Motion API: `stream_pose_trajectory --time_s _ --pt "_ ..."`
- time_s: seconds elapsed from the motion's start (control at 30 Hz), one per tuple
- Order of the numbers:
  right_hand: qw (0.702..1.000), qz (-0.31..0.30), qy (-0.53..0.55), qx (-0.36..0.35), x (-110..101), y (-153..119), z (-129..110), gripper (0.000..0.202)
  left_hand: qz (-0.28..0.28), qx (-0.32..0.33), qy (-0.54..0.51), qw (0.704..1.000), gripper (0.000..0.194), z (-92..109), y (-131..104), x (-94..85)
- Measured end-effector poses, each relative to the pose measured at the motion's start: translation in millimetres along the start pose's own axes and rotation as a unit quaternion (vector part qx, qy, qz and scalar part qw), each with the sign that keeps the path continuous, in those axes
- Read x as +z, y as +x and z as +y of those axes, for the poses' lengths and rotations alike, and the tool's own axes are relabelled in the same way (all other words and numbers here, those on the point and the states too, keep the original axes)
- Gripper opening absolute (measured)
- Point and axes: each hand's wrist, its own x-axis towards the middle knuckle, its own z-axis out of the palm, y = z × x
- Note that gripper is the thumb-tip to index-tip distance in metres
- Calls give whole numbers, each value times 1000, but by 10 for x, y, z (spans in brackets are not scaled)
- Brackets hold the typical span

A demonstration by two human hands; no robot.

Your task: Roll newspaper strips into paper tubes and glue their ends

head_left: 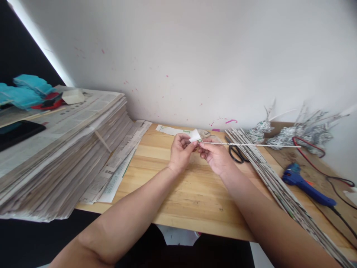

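Observation:
Above the wooden table, my left hand (180, 150) is closed on a white paper strip (195, 136), its fingers pinching the strip's near end. Green print shows on part of the strip, whose far end trails left toward the wall. My right hand (214, 154) is closed around a thin pale stick (267, 145) that points out to the right. The fingertips of both hands meet where paper and stick come together; how far the paper wraps the stick is hidden. Just right of my right hand lie black-handled scissors (236, 153), partly under a bundle of rolled newspaper tubes (275, 182).
A tall stack of newspapers (83, 149) stands left, bearing a phone (21, 130), a white block (73, 96) and blue packs (32, 87). Loose newspaper strips (125, 160) lie beside it. At right are a blue glue gun (308, 188) with cord and woven paper pieces (290, 134) on cardboard.

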Motion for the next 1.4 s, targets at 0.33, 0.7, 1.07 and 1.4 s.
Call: stream_pose_trajectory --time_s 0.33,0.7,1.07,1.4 --pt "1000 11 27 2 -3 3 -30 22 -4 -134 -71 988 36 31 -57 32" --pt "1000 -13 -25 14 -3 -1 47 31 27 -138 -107 984 31 22 0 6" --pt "678 -20 -608 -411 33 -242 -149 8 61 -122 -116 984 30 -14 111 -42" --pt "592 -40 -681 -429 -132 -129 -151 26 54 -165 -113 978 12 61 91 -24"
